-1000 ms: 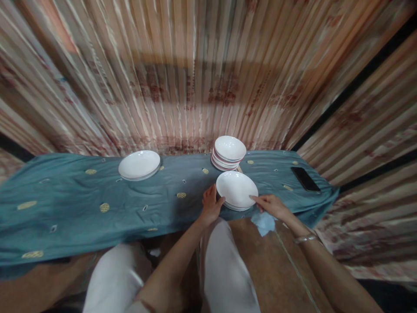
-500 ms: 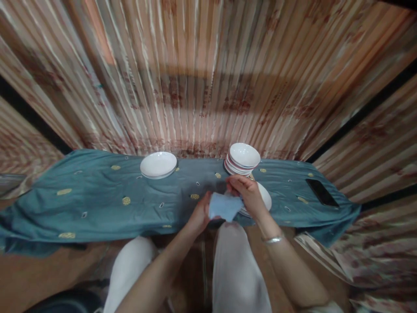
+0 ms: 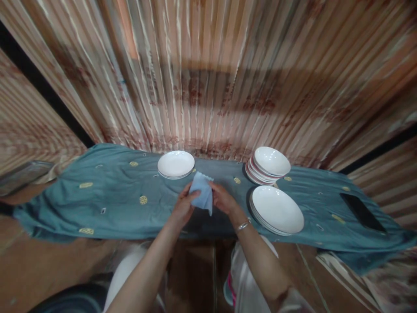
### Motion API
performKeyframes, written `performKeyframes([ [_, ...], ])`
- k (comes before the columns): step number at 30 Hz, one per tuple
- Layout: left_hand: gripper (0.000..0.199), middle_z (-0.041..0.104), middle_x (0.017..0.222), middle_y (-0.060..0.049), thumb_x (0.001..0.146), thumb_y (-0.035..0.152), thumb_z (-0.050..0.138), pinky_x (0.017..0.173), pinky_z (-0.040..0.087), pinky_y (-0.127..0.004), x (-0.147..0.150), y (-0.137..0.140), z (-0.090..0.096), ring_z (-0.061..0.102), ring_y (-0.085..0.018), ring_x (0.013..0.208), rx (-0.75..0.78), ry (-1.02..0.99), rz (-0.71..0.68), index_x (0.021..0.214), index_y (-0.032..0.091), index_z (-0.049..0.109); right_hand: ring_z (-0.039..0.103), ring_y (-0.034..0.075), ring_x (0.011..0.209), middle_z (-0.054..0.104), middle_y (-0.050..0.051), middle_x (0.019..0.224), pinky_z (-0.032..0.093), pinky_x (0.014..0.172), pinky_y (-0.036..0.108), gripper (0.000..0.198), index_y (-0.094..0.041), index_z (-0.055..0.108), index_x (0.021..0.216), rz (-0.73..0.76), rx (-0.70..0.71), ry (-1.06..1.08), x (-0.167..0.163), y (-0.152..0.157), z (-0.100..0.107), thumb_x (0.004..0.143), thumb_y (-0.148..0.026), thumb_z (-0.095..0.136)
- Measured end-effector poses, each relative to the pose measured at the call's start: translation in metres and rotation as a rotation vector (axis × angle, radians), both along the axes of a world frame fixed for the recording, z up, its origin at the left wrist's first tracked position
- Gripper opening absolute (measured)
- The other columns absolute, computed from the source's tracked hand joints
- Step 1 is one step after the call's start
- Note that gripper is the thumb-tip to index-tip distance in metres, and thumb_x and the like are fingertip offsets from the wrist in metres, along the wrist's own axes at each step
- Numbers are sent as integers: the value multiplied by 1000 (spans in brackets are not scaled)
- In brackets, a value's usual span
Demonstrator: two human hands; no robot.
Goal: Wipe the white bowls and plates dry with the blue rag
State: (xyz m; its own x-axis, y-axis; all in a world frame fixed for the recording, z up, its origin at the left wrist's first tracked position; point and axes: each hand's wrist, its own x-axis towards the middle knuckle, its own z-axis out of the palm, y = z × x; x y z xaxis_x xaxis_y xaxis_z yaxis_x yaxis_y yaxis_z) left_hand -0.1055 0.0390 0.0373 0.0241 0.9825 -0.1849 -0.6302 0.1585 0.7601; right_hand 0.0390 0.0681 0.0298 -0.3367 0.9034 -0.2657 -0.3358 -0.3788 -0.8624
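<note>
A small light-blue cloth point(image 3: 203, 193) is held up between my two hands, above the front middle of the table. My left hand point(image 3: 184, 206) grips its left side, thumb lying over the front. At the cloth's right edge, my right hand point(image 3: 223, 198) pinches it; a silver bangle circles that wrist. Beyond my hands, a short stack of white plates point(image 3: 176, 163) sits at the back. To the right stand a stack of white bowls point(image 3: 272, 161) with reddish rims and, nearer me, a stack of larger white oval plates point(image 3: 276, 209).
A green tablecloth with yellow pineapple prints point(image 3: 120, 213) covers the long narrow table. A black phone point(image 3: 362, 212) lies at the right end. Pleated curtains point(image 3: 202, 87) hang behind, with dark poles point(image 3: 48, 87) at the sides. A dark round object point(image 3: 71, 300) is at lower left.
My hands have moved left with the cloth, away from the oval plates, which now show fully. The cloth hangs more upright. The view has shifted, so the table items appear farther right.
</note>
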Motion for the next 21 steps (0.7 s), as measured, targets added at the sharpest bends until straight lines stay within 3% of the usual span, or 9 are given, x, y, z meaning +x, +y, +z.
performKeyframes([
  [5, 37, 74, 85, -4, 55, 21, 84, 73, 50, -30, -11, 13, -15, 67, -17, 75, -15, 85, 53, 90, 17, 73, 70, 22, 74, 74, 2, 69, 53, 67, 31, 37, -18, 69, 75, -133, -46, 36, -2, 6, -15, 49, -36, 88],
  [12, 30, 71, 98, -6, 66, 26, 76, 84, 51, -35, -26, 38, -26, 66, -20, 92, -82, 229, 250, 94, 22, 66, 68, 22, 68, 74, 0, 68, 51, 68, 32, 33, -19, 73, 78, -185, -74, -86, 9, 8, -24, 53, -37, 84],
  [15, 25, 69, 103, -8, 71, 24, 70, 97, 45, -41, -39, 47, -24, 61, -24, 105, 79, 651, 358, 95, 23, 67, 65, 19, 63, 73, -1, 66, 50, 67, 31, 31, -19, 72, 73, -184, -60, -89, 8, 6, -25, 52, -38, 84],
  [18, 28, 64, 126, -12, 72, 17, 66, 110, 27, -53, -50, 55, -22, 44, -34, 128, 254, 1148, 398, 100, 22, 70, 63, 18, 61, 72, -2, 65, 50, 66, 30, 31, -20, 72, 70, -184, -78, -56, 2, 6, -25, 49, -38, 84],
  [21, 29, 63, 131, -14, 76, 13, 61, 109, 18, -60, -55, 65, -25, 38, -38, 134, 289, 1392, 386, 101, 22, 71, 62, 18, 60, 72, -2, 64, 49, 66, 30, 31, -20, 72, 70, -176, -105, -15, -5, 7, -23, 47, -37, 84],
])
